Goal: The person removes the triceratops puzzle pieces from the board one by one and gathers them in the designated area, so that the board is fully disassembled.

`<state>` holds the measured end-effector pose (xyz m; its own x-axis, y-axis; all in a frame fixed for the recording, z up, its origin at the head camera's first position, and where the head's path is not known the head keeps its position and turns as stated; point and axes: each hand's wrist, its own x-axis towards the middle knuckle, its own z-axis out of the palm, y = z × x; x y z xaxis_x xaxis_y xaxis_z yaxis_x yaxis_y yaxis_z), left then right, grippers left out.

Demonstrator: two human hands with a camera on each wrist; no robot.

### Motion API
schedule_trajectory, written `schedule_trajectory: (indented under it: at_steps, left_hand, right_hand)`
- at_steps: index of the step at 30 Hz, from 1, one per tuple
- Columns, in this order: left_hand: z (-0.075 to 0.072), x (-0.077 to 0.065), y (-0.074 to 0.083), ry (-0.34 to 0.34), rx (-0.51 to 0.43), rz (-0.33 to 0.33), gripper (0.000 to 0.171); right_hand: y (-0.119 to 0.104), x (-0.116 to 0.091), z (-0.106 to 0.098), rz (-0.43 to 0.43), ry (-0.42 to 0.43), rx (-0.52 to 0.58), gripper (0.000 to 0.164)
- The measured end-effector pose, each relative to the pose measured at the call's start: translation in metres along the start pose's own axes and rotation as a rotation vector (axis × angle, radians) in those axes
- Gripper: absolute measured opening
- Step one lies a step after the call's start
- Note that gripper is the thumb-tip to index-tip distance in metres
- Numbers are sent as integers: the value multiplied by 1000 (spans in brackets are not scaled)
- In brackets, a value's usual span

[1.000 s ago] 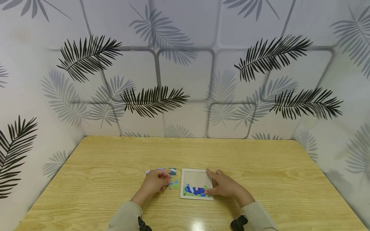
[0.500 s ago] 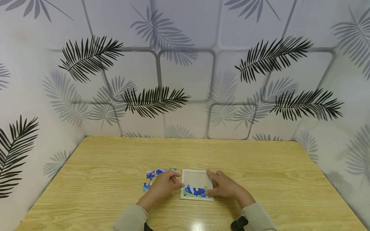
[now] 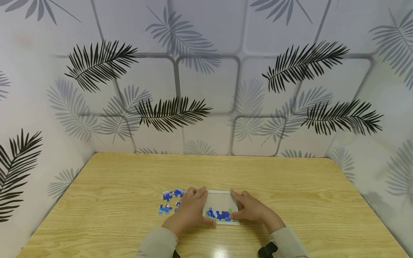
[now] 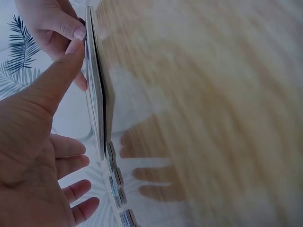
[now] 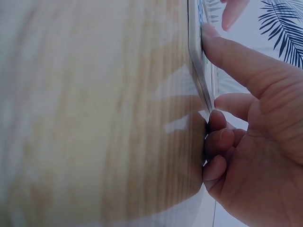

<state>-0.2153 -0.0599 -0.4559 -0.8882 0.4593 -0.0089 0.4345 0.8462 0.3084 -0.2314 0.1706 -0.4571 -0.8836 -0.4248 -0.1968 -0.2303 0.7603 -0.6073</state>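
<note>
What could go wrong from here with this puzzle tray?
The left hand might brush the loose pieces beside it and scatter them. The right hand has its thumb at the placed pieces, so it could drag one. With much of the tray bare, a jolt might slide them.

A cream-rimmed jigsaw tray (image 3: 219, 192) framed fitted pieces (image 3: 222, 215) printed deep blue with patches of bright green, while loose pieces (image 3: 165, 209) showed blues and lilac. The bench (image 3: 116, 200) was honey-yellow with streaky wood grain, the sleeves (image 3: 288, 241) plain beige, the wrist gear (image 3: 267, 249) black; black and grey palm fronds (image 3: 174, 113) patterned the pale grey wall (image 3: 206, 84).
</note>
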Motion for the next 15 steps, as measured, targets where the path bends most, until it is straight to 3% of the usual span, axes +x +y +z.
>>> schedule_trajectory:
  at_steps: [5,11,15]
  left_hand:
    - [2,3,2,-72,29,-17,106]
    - [4,6,6,-93,125,-49,104]
    - [2,7,11,-104,134,-56,104]
  right_hand:
    - [2,0,-1,-27,-3,11,86]
    - [2,1,-3,-17,-16,51,85]
    - [2,-1,-6,-18,-23,77,84]
